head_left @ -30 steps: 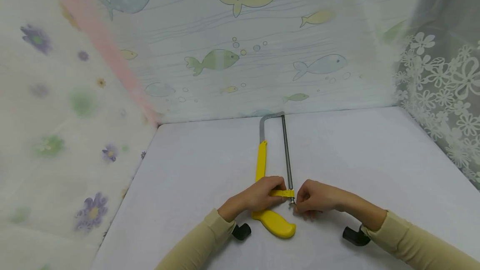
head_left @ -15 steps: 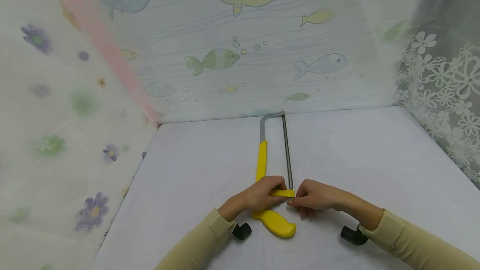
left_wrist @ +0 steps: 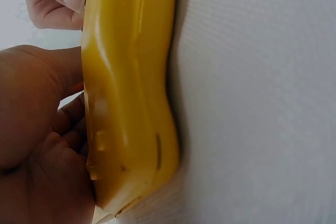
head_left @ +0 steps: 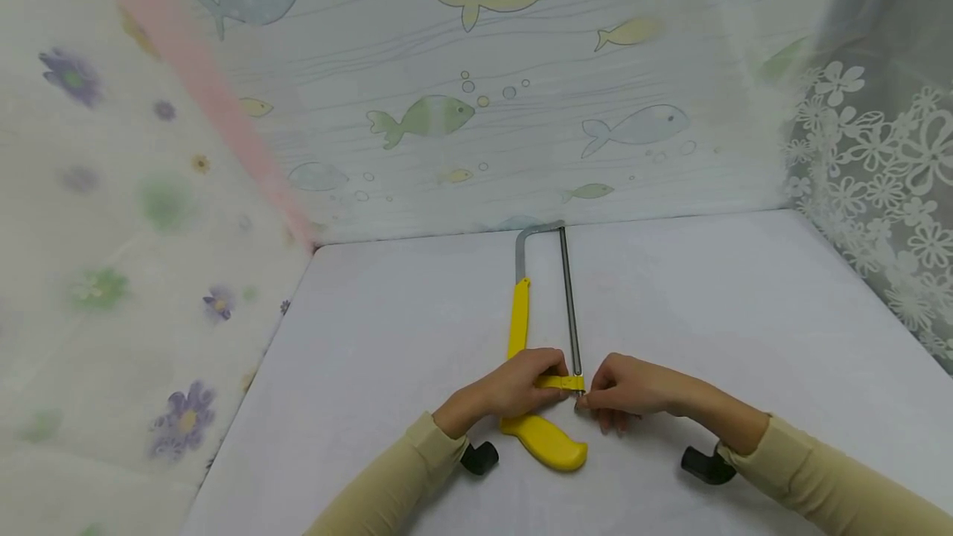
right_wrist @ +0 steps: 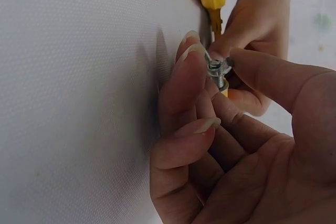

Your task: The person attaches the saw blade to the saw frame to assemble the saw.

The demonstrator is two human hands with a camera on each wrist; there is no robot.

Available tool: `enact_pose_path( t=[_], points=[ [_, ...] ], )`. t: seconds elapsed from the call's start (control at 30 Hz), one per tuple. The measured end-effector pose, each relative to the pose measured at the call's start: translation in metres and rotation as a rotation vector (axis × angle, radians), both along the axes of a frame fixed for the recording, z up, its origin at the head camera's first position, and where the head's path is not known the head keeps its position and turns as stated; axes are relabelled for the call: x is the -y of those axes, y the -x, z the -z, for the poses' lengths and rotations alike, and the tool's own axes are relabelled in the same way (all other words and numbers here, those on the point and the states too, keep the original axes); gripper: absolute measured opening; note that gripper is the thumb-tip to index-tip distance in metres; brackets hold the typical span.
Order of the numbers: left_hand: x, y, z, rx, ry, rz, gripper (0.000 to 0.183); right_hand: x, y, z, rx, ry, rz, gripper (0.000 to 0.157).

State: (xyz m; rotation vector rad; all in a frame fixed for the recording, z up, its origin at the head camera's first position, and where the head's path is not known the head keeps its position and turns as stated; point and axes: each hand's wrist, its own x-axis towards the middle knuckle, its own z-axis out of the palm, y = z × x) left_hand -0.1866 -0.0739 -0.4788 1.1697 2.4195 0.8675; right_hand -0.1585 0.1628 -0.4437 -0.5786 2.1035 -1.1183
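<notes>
A hacksaw with a yellow handle (head_left: 547, 442) lies flat, its grey bow pointing away from me. My left hand (head_left: 514, 383) grips the yellow lower arm of the frame, thumb and fingers around the part near the blade (head_left: 569, 296). Just below that arm, a metal wing nut (right_wrist: 216, 67) sits on a threaded screw end. Thumb and forefinger of my right hand (head_left: 633, 387) pinch the wing nut, the other fingers curled beneath. In the left wrist view the handle (left_wrist: 131, 77) fills the middle and hides part of both hands.
A white cloth covers the table (head_left: 402, 321). Black wrist mounts show under the left sleeve (head_left: 480, 459) and the right sleeve (head_left: 706, 466). A fish-print curtain (head_left: 417, 64) hangs along the back edge, with a flowered one on the left and lace on the right.
My right thumb has swung left over the wing nut and then back a little to the right, and the nut shows again. The left hand and the hacksaw have stayed in place.
</notes>
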Motion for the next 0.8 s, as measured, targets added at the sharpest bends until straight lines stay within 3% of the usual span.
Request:
enact_pose_path(
  t=[0.33,0.8],
  points=[
    [-0.0006,-0.0009,-0.0001,0.004,0.013,-0.012,0.011,-0.0057,0.0007,0.004,-0.018,0.017,-0.022,0.021],
    [-0.0007,-0.0011,0.0001,0.0,-0.002,-0.007,0.01,-0.0042,0.0004,0.0058,-0.005,0.047,-0.032,0.021]
  ],
)
